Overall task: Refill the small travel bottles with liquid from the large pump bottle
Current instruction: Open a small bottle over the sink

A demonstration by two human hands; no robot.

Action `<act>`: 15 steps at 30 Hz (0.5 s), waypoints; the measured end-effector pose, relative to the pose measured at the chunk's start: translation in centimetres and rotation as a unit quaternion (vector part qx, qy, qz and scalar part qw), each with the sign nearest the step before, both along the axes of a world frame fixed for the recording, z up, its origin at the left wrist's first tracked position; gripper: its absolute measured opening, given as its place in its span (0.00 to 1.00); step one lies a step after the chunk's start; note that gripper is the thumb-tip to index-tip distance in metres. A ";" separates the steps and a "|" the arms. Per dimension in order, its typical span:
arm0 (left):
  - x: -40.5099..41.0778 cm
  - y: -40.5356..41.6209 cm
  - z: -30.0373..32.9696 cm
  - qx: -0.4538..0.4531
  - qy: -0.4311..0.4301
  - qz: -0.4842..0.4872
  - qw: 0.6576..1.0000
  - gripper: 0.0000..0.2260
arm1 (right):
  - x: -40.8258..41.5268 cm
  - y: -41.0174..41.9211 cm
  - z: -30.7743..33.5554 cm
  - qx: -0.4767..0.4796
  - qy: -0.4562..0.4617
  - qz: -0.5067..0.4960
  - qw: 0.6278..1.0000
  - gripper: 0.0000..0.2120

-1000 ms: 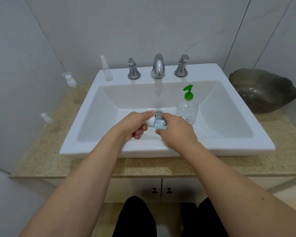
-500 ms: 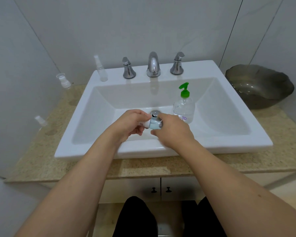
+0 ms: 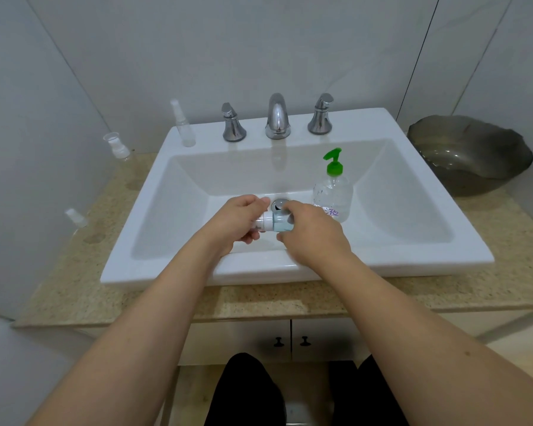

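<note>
Both hands grip one small travel bottle (image 3: 273, 222) over the sink (image 3: 462, 241): left hand (image 3: 239, 221) should steady its clear body while right hand (image 3: 311, 230) fingers twist the blue cap.

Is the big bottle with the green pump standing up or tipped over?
Standing up. The pump bottle sits upright in the sink, green pump on top.

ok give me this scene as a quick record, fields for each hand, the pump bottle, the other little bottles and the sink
left hand: grips the clear body of a small travel bottle, held sideways over the basin
right hand: grips that bottle's pale blue cap
pump bottle: green pump, upright inside the sink, untouched
spare small bottles: one on the sink's back ledge, two on the left counter
sink: white, tap off
</note>
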State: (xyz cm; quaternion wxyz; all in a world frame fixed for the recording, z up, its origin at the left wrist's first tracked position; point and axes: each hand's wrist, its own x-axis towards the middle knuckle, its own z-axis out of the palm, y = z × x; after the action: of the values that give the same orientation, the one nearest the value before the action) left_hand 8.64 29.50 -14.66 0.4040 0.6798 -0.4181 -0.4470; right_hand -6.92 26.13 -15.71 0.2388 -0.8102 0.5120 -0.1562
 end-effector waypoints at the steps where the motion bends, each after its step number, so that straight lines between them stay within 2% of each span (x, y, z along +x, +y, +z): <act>1: -0.2 0.0 0.1 0.012 -0.009 -0.011 1.000 0.14 | 0.0 0.0 0.0 0.003 0.000 -0.003 1.000 0.16; 6: -0.3 0.2 0.7 0.030 0.026 -0.052 0.998 0.12 | -0.2 0.2 0.4 0.028 0.000 -0.013 1.000 0.11; 8: -0.4 0.3 0.6 0.045 0.026 -0.040 0.998 0.11 | -0.2 0.3 0.6 0.034 -0.005 -0.013 0.999 0.11; 12: -0.3 0.0 0.3 0.111 0.017 -0.020 0.994 0.19 | -0.3 0.5 1.1 0.040 -0.008 -0.011 0.999 0.16; 15: -0.2 -0.3 0.0 0.097 0.024 -0.011 0.995 0.17 | -0.3 0.6 1.3 0.040 -0.004 -0.013 0.999 0.17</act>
State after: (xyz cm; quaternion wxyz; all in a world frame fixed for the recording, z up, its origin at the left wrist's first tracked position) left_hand 8.47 29.20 -14.67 0.3413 0.7005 -0.3706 -0.5054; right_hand -7.22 26.69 -14.45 0.2708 -0.7926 0.5276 -0.1421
